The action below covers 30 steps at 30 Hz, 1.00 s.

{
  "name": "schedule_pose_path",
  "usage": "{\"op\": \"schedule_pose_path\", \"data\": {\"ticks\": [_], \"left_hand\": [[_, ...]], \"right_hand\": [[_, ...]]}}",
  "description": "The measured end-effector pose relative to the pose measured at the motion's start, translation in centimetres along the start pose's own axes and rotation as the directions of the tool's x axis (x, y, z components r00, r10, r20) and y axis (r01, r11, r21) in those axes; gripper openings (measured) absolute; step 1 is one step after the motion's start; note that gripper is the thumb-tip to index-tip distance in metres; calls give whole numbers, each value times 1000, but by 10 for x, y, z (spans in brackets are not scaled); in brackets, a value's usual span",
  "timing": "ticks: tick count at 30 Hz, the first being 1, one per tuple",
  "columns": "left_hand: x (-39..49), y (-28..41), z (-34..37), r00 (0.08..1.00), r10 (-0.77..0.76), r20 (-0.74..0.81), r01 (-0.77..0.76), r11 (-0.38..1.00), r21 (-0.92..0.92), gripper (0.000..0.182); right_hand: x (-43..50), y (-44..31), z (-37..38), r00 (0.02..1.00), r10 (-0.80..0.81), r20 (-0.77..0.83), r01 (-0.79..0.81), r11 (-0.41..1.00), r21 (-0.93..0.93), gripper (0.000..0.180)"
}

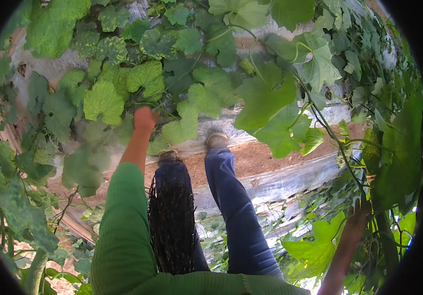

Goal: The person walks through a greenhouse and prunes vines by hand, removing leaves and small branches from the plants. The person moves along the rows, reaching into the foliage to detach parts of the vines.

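Observation:
My left hand (145, 117) reaches forward among the lobed green leaves of a climbing vine; its fingers are partly hidden by foliage, and what they touch cannot be told. Out to the right, my right hand (359, 212) is raised beside a long vine stem (320, 116), with its fingers near the stem's lower end; shade hides whether it grips it. A yellow-green leaf (103, 102) lies just left of my left hand. Large broad leaves (266, 97) hang between the two hands. A bundle of dark, thin strands (172, 221) hangs over one trouser leg.
My shoes stand by a strip of bare brown soil (270, 158) between bands of pale plastic sheeting (288, 180). Dense vines rise on both sides. A long green gourd-like fruit (36, 271) hangs at the lower left. More leaves (312, 243) lie near my right forearm.

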<state>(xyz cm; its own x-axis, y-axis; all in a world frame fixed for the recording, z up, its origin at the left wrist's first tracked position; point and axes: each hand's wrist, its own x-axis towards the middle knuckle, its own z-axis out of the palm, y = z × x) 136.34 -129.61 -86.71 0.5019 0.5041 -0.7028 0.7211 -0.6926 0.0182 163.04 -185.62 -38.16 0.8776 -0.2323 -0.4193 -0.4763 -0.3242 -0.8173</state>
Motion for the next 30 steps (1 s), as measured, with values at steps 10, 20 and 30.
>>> {"op": "schedule_pose_path", "data": {"ticks": [10,20,30], "left_hand": [[151,102,-232,593,289,-752,-477,878,-39,21],[197,110,-276,792,459,-403,-405,888,216,20],[214,40,-177,828,-292,-479,-104,759,-643,26]], "right_hand": [[-8,-4,27,974,-5,-227,-35,984,-172,54],[-16,-5,34,982,-31,-188,10,994,-112,32],[-12,9,4,998,22,-52,-13,988,152,39]]}}
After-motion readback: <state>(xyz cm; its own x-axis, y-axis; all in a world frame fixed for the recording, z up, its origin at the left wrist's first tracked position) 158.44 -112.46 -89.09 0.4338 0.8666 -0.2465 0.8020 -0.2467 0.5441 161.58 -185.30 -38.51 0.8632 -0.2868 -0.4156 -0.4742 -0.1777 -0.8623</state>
